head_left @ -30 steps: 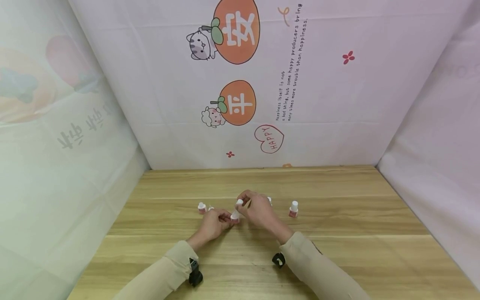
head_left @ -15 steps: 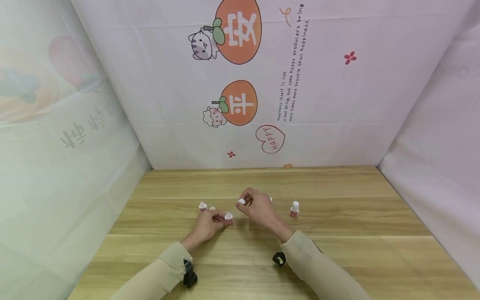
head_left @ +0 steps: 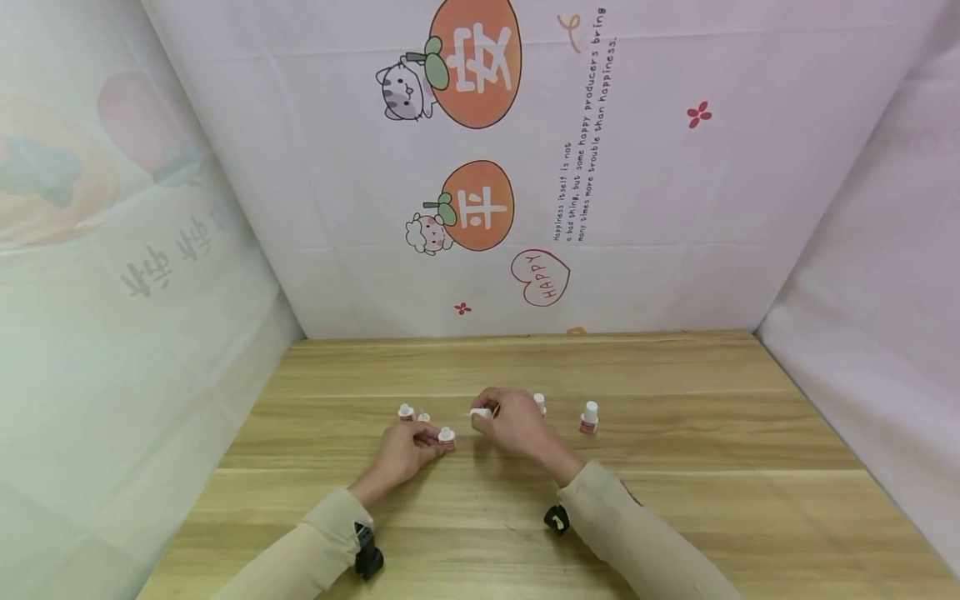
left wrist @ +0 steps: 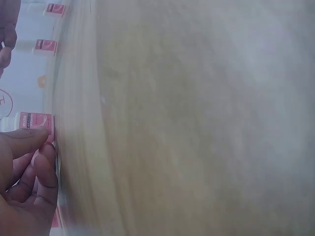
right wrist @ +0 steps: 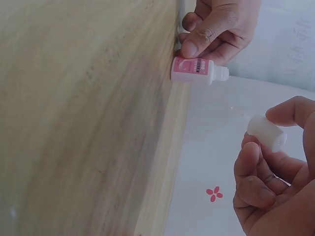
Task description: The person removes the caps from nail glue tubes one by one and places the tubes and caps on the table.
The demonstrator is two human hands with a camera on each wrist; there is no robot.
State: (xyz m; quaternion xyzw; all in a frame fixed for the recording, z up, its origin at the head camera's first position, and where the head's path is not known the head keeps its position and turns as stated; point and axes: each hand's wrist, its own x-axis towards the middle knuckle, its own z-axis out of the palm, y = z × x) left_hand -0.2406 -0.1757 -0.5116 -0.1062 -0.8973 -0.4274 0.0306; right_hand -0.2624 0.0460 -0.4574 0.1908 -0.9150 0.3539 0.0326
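My left hand (head_left: 405, 454) pinches a small white bottle with a pink label (head_left: 447, 441) between thumb and fingers. It stands upright on the wooden table, with its white neck uncapped. In the left wrist view the fingertips grip the pink label (left wrist: 37, 120) close to the table. To the right, my right hand (head_left: 517, 423) is raised and pinches a white cap (right wrist: 267, 132), apart from the bottle. The cap lies tilted sideways in the fingers, and a thin tip seems to point left from it in the head view.
Behind the left hand stand a similar bottle (head_left: 406, 413) and a smaller piece with a thin upright tip (head_left: 423, 417). Another bottle (head_left: 539, 404) is partly behind the right hand. A capped bottle (head_left: 588, 418) stands farther right. A printed white cloth (head_left: 637, 275) rises behind the table.
The cap has come away from the bottle in my right hand and turned from upright to sideways. My left hand has moved left with the bottle.
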